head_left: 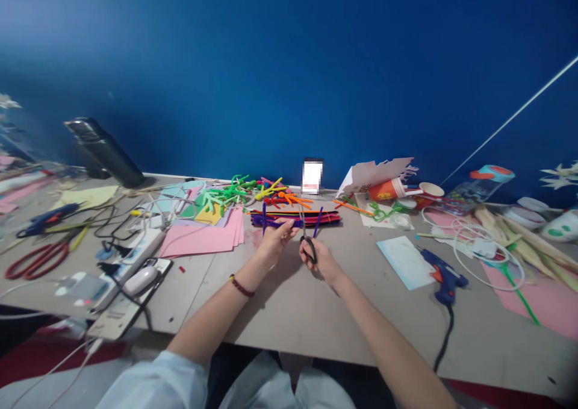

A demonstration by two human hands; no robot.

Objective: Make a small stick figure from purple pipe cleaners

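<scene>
My left hand [273, 244] pinches a purple pipe cleaner [298, 223] between thumb and fingers. My right hand [323, 261] is closed round the dark handles of a pair of scissors [309, 250], whose blades point away from me, close by the pipe cleaner. Whether the blades touch it I cannot tell. Just beyond both hands lies a bundle of straight pipe cleaners [332, 217] in purple, red, pink and yellow. Behind that sit bent orange pipe cleaners [293, 199] and a heap of green ones [232, 191].
Pink paper [196, 241], a power strip [130, 267], a phone [120, 318] and red-handled scissors [38, 261] lie left. To the right are a blue glue gun [445, 276], a blue-white card [405, 261] and orange paper cups [387, 190]. A black flask [108, 153] leans against the wall.
</scene>
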